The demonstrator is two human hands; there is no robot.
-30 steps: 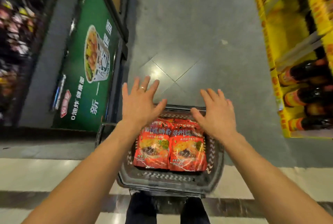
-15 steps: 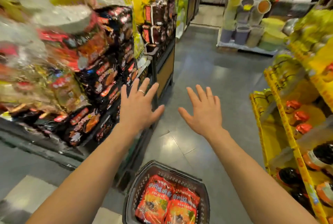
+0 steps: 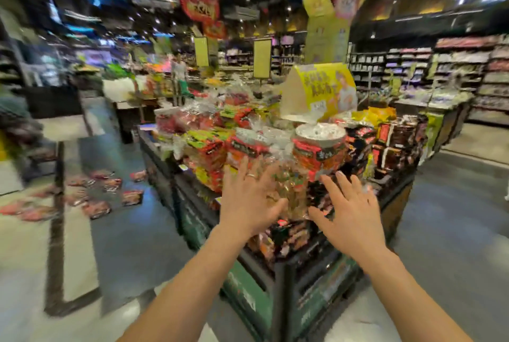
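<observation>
Both my hands reach forward with spread, straight fingers and hold nothing. My left hand (image 3: 248, 198), with a ring on one finger, hovers in front of a pile of red and black noodle packets (image 3: 248, 148) on a display stand (image 3: 256, 295). My right hand (image 3: 349, 209) is a little to the right, over black packets at the stand's corner. A large red noodle bowl pack (image 3: 319, 148) with a silver lid stands just beyond both hands. The view is blurred by motion.
Several red packets (image 3: 96, 193) lie scattered on the floor to the left. A yellow cardboard sign (image 3: 319, 91) tops the stand. Shelves (image 3: 454, 71) line the right wall. A person (image 3: 179, 71) stands far back. Open aisle floor lies left and right of the stand.
The view has swung up from the basket on the floor to the display stand. The basket with its two red packets has left the view. Both hands stay open and outstretched.
</observation>
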